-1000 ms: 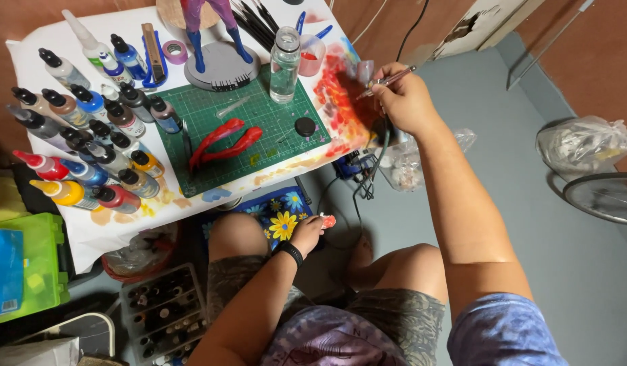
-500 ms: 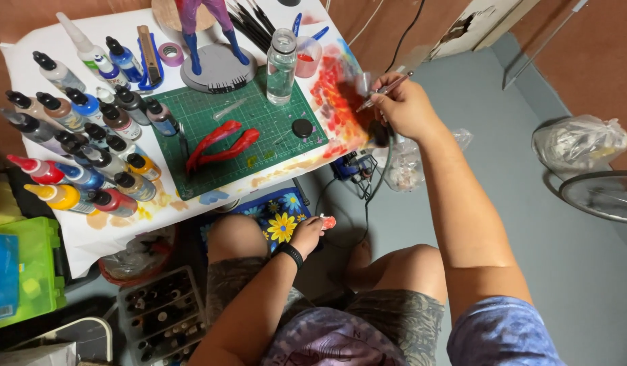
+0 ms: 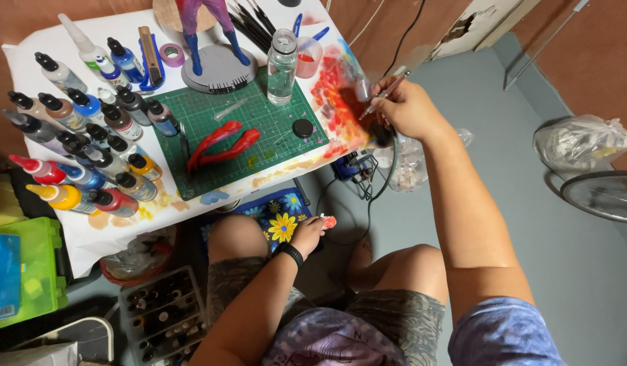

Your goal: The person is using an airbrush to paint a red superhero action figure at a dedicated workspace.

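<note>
Grey patterned shorts (image 3: 388,325) and bare knees, nearest the camera. Left hand (image 3: 308,234), above the left knee, fingers curled shut around a small red piece (image 3: 328,221); black wristband (image 3: 290,254) on that wrist. Behind it, a blue flowered cloth (image 3: 281,215) under the table edge. Right hand (image 3: 408,108), at the table's right corner, fingers pinched closed on an airbrush (image 3: 385,91), its tip over paint-stained paper (image 3: 334,95). Green cutting mat (image 3: 249,132) at the centre of the table, two red curved parts (image 3: 222,146) lying on it, a clear bottle (image 3: 281,66) upright at its far edge. Paint bottles (image 3: 83,142) in rows, left. Figure on a grey round base (image 3: 218,68), farthest.
</note>
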